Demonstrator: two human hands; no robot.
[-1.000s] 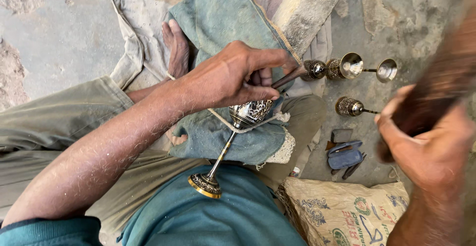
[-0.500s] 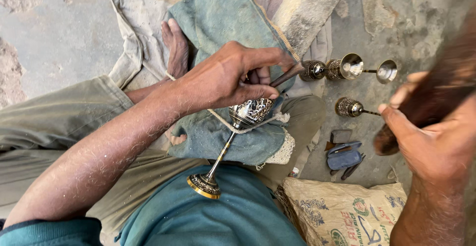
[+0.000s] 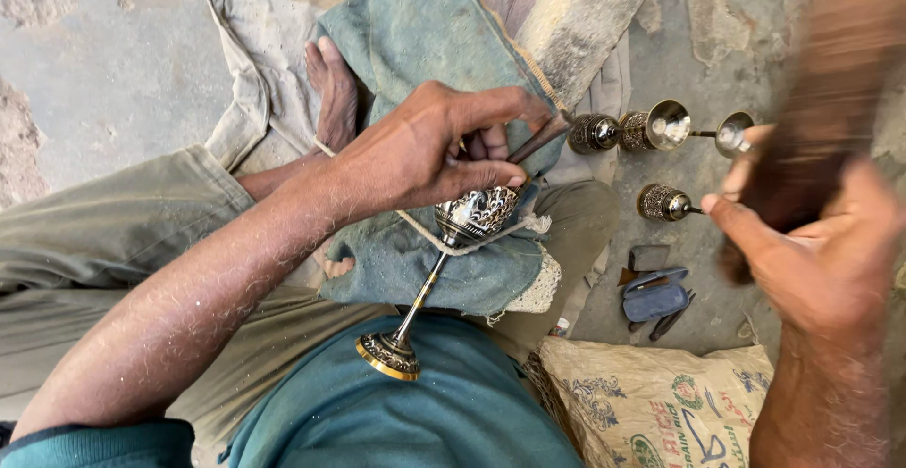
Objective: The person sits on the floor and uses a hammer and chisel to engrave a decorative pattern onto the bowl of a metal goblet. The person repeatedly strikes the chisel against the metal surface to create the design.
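engraved goblet held across the lap, wooden mallet raised

the left hand (image 3: 425, 152) lies over the bowl of a metal goblet (image 3: 444, 260), its fingers (image 3: 491, 109) curled shut around a thin rod-like tool (image 3: 538, 138) whose tip rests against the patterned bowl. the goblet lies tilted on a blue-green cloth (image 3: 425, 34) spread over the person's knee, bowl up near the hand, slim stem running down and left to a round gold-rimmed foot (image 3: 387, 355) that hangs just above the teal shirt (image 3: 425, 421). a loop of pale string (image 3: 491, 237) passes round under the bowl.

the right hand (image 3: 821, 260) is lifted well off to the right, apart from the goblet, its fingers wrapped closed around a dark wooden mallet (image 3: 812, 138), which is blurred, so its shape is hard to make out.

on the grey stone floor (image 3: 113, 62) between the two hands lie more goblets (image 3: 651, 128) on their sides, two close together end to end and a third (image 3: 665, 204) just below them. near these sits a small dark blue case (image 3: 656, 298) with a little dark block just above it. a printed woven sack (image 3: 661, 402) lies at the lower right, beside the shirt. a bare foot (image 3: 330, 91) rests on a pale cloth beside the blue-green one, and khaki trousers (image 3: 104, 232) cover the bent leg at the left.
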